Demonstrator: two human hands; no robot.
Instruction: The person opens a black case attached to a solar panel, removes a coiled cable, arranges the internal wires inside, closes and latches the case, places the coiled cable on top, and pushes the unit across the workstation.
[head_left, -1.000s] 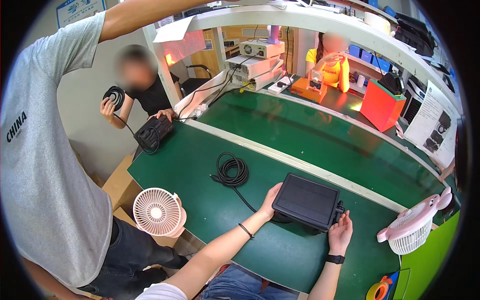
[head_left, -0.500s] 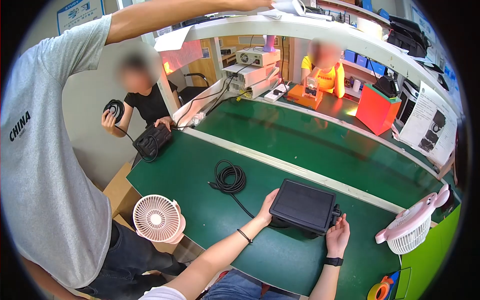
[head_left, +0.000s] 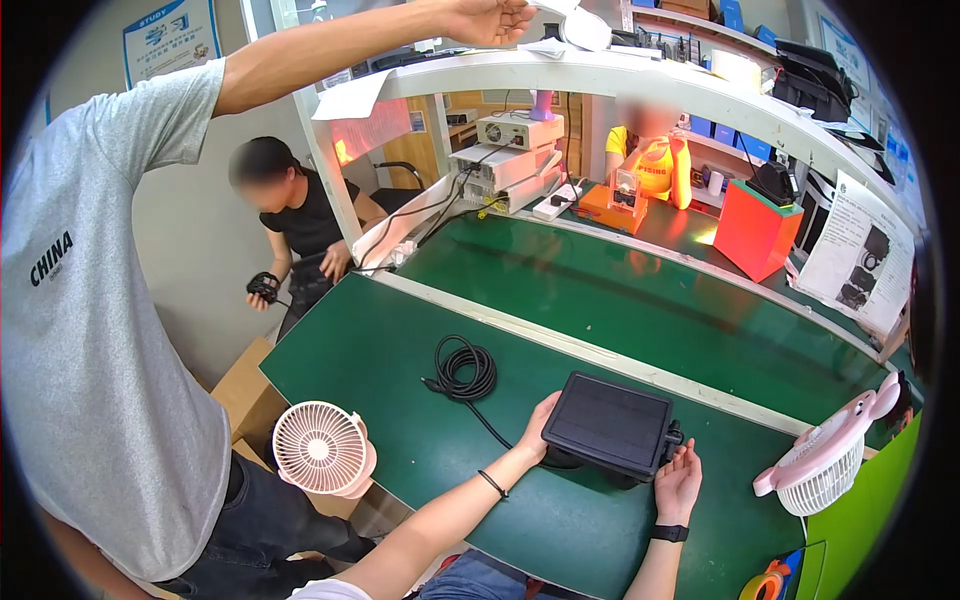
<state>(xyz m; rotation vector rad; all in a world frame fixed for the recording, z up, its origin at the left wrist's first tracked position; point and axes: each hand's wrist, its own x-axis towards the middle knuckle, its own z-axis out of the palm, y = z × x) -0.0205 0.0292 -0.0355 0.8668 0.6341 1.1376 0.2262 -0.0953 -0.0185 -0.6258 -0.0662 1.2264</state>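
Observation:
A black box-shaped unit with a flat, dark solar-type panel on top is in front of me over the green table. My left hand grips its left edge, with part of the fingers hidden behind it. Beside the right corner, my right hand is palm up and open, its fingers loosely curled near a black knob. Whether those fingertips touch the unit I cannot tell. A coiled black cable lies to the left, its lead running toward the unit.
A pink fan is at the table's left edge and another fan at the right. Orange tape lies lower right. A person in grey reaches overhead. A person in black and one in yellow are beyond.
The unit and both my hands sit slightly lower in view. The person in black has lowered the cable and taken a black unit off the table's edge. The grey-shirted person's raised hand shifted left.

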